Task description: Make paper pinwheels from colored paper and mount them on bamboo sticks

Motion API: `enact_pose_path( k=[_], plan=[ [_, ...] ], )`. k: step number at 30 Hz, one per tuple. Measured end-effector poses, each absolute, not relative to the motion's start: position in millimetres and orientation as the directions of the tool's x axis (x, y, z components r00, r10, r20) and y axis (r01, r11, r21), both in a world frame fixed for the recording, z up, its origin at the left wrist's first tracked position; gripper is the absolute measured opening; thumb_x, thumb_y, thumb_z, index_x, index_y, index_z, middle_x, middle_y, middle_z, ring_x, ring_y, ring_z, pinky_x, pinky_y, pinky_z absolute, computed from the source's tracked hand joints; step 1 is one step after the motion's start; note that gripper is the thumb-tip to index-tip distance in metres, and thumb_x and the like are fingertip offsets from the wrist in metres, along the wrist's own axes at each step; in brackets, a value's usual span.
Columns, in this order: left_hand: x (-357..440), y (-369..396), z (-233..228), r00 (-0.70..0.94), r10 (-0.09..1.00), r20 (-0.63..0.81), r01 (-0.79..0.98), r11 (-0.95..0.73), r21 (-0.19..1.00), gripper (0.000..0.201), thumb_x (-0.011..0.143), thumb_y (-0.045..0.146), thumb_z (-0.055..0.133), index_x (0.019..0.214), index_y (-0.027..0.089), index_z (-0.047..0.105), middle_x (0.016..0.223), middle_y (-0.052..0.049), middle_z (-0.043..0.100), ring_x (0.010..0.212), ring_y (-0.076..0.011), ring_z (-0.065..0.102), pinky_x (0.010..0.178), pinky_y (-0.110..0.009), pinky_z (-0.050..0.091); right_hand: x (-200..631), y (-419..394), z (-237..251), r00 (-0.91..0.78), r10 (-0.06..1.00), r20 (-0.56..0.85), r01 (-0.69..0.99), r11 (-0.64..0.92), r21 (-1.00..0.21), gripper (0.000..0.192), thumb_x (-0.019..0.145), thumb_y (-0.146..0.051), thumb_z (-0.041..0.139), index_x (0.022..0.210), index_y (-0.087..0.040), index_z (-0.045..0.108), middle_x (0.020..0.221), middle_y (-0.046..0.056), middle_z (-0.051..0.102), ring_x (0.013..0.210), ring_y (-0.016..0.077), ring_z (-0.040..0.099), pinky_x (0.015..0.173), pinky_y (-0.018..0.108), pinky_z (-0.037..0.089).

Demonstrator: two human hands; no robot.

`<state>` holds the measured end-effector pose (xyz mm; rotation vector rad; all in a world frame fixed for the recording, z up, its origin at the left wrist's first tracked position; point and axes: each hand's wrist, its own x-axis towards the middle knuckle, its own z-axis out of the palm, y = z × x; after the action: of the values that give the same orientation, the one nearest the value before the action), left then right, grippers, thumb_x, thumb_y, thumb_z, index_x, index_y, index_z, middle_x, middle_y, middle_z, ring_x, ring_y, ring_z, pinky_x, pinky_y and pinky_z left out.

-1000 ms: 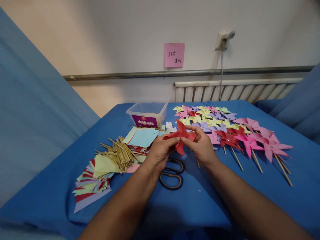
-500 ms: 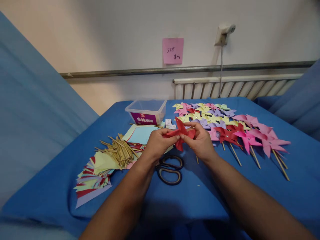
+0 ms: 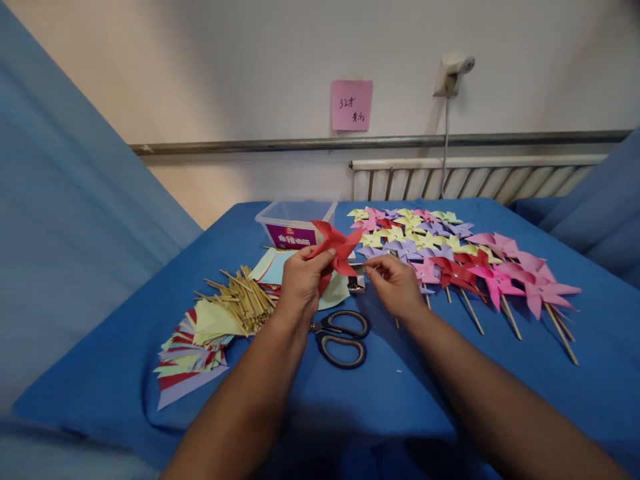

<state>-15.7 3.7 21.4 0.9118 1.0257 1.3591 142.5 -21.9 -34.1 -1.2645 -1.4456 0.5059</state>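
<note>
My left hand (image 3: 303,275) pinches a folded red paper pinwheel (image 3: 341,249) at its middle, with the thumb on the front. No stick shows on it. To the right, my right hand (image 3: 395,283) has thumb and forefinger pressed together; whatever is between them is too small to make out. Just left of those fingertips sits a small open box (image 3: 357,285) with dark contents. Black-handled scissors (image 3: 345,340) lie below both hands, their blades partly hidden by my left forearm.
Finished pinwheels (image 3: 415,243) in several colours cover the right and back of the blue table (image 3: 430,407). At left lie thin wooden sticks (image 3: 243,300) and fanned coloured paper (image 3: 193,360). A clear plastic tub (image 3: 295,223) stands behind more paper sheets (image 3: 270,267).
My right hand has let go of the red pinwheel and moved slightly down beside the small box. My left hand keeps the pinwheel, now shifted left and turned.
</note>
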Motion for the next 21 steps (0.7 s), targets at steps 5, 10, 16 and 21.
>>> enact_pose_path(
  k=[5,10,16,21],
  plan=[
    [-16.5,6.6,22.3,-0.062,0.994,-0.093,-0.424,0.058,0.904,0.03,0.048,0.024,0.082,0.067,0.013,0.061,0.058,0.0,0.062,0.05,-0.0113,0.057,0.054,-0.024,0.045,129.6,-25.3,-29.6,-0.117,0.959,0.258,0.866,0.226,-0.447,0.023,0.09,-0.025,0.049,0.096,-0.023,0.071,0.095,0.005,0.066,0.088,0.0186,0.061,0.075,0.028,0.042],
    [-16.8,7.9,19.3,-0.041,0.995,-0.092,-0.457,0.063,0.887,0.03,0.05,0.023,0.082,0.071,0.013,0.063,0.061,-0.001,0.065,0.052,-0.0117,0.059,0.056,-0.024,0.046,112.9,-20.4,-22.6,-0.094,0.985,0.146,0.961,0.128,-0.244,0.03,0.094,-0.029,0.042,0.098,-0.022,0.071,0.099,0.009,0.065,0.086,0.0197,0.062,0.07,0.028,0.041],
    [-15.5,9.4,15.0,-0.024,0.995,-0.101,-0.448,0.08,0.89,0.027,0.051,0.021,0.082,0.07,0.013,0.065,0.06,-0.001,0.065,0.052,-0.0103,0.058,0.056,-0.022,0.045,106.6,-15.2,-25.0,-0.098,0.989,0.112,0.972,0.119,-0.203,0.03,0.091,-0.023,0.042,0.098,-0.021,0.071,0.102,0.011,0.067,0.09,0.0219,0.064,0.07,0.028,0.043],
    [-14.8,10.2,9.7,0.035,0.995,-0.088,-0.453,0.094,0.886,0.028,0.052,0.022,0.082,0.074,0.013,0.068,0.069,-0.004,0.069,0.059,-0.0118,0.061,0.06,-0.023,0.047,104.2,-12.3,-24.0,-0.099,0.99,0.104,0.973,0.118,-0.197,0.03,0.088,-0.018,0.043,0.103,-0.02,0.069,0.104,0.011,0.069,0.091,0.0234,0.065,0.069,0.029,0.044]
  ],
)
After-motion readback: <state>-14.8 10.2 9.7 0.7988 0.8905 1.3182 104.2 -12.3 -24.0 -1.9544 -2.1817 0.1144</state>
